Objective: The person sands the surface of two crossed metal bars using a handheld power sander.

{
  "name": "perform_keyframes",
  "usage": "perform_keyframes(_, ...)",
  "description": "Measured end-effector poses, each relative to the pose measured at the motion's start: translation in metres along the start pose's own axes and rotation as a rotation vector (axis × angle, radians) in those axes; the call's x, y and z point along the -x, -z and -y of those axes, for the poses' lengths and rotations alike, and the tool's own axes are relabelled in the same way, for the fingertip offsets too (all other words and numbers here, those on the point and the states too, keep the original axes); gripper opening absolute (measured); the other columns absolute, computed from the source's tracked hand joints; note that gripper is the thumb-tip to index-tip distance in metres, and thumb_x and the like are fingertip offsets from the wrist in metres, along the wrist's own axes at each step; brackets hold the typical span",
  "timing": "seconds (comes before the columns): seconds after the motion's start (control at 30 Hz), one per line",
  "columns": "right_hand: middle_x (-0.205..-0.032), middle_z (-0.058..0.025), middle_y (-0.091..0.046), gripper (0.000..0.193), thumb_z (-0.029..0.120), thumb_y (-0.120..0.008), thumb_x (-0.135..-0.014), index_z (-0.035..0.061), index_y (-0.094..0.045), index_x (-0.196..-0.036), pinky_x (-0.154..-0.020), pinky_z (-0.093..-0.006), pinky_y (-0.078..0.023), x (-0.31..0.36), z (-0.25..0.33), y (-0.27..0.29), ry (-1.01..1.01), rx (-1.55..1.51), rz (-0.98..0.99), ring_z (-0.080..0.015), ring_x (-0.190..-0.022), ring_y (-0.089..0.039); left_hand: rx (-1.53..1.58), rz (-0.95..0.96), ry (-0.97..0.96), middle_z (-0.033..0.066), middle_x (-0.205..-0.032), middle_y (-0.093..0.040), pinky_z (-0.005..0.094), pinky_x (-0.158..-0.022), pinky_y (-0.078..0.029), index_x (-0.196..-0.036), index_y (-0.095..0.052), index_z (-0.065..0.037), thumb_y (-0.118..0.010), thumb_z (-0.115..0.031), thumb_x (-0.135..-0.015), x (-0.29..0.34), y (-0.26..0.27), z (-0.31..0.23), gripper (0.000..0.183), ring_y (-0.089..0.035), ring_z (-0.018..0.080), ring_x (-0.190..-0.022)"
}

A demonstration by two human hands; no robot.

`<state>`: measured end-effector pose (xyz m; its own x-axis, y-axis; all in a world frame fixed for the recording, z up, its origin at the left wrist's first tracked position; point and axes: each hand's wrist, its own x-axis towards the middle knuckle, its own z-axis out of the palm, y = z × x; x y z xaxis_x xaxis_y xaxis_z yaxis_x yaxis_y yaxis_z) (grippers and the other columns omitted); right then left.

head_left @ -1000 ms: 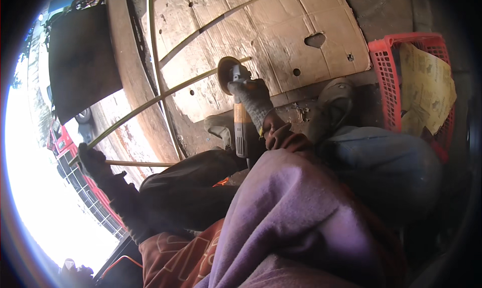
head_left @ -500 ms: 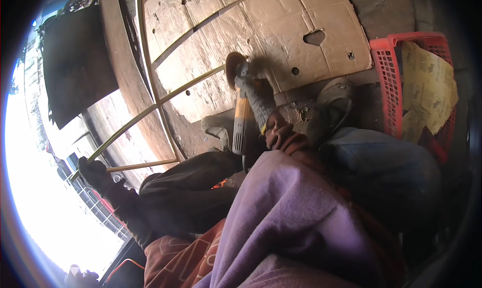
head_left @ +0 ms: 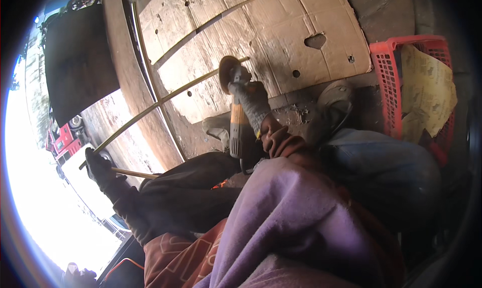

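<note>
My right hand, in a grey glove, is closed around an angle grinder with an orange-and-grey body. Its round brown disc is at the long thin metal bar; whether it touches the bar, I cannot tell. The bar slants across the view, and its far end shows beyond the disc. At the bar's near left end, my left hand, in a dark glove, is closed on it. A second thin bar runs right from beside that hand toward my leg.
Flattened cardboard with holes lies on the ground ahead. A red plastic basket holding brown paper stands at right. A dark sheet and a wooden board are at left. My shoes are close by the grinder.
The grinder has shifted slightly left along the bar, so the bar's end now shows past the disc. My left hand has risen slightly, and the second bar's right end has dropped toward my leg.
</note>
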<state>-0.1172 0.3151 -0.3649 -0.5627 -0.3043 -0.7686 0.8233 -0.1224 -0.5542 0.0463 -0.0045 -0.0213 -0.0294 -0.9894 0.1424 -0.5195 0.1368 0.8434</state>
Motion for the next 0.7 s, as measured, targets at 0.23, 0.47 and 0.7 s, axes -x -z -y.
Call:
perform_keyframes(0.23, -0.071, -0.0012, -0.069, 0.032, 0.036, -0.081, -0.079, 0.0044, -0.075, -0.078, -0.059, -0.0316, -0.051, -0.003, 0.028, 0.017, 0.040, 0.029, 0.085, -0.0122, -0.063, -0.064, 0.037, -0.015, -0.026, -0.0072, -0.060, -0.041, 0.0229, -0.043, -0.027, -0.075, -0.053, -0.017, -0.076, -0.031, -0.093, 0.005, -0.003, -0.002, 0.032, -0.036, 0.0055, -0.047)
perform_keyframes(0.47, -0.078, -0.0068, -0.069, 0.041, 0.030, -0.087, -0.075, -0.0017, -0.068, -0.094, -0.064, -0.0311, -0.057, 0.063, 0.019, -0.047, 0.238, 0.007, 0.275, -0.0145, -0.073, -0.069, 0.076, 0.066, -0.178, 0.0100, -0.068, -0.063, 0.0349, -0.054, -0.052, -0.085, -0.066, -0.003, -0.075, -0.024, -0.087, -0.013, 0.012, 0.002, 0.023, -0.060, 0.0233, -0.053)
perform_keyframes(0.7, -0.077, -0.0046, -0.069, 0.042, 0.034, -0.089, -0.072, 0.0012, -0.070, -0.089, -0.058, -0.0307, -0.055, 0.006, 0.030, 0.023, -0.041, 0.066, 0.123, -0.0151, -0.060, -0.065, 0.299, 0.283, -0.172, 0.0159, -0.100, -0.069, 0.0479, -0.091, -0.060, -0.099, -0.070, 0.004, -0.070, -0.016, -0.089, -0.035, 0.029, 0.021, 0.022, -0.069, 0.0261, -0.094)
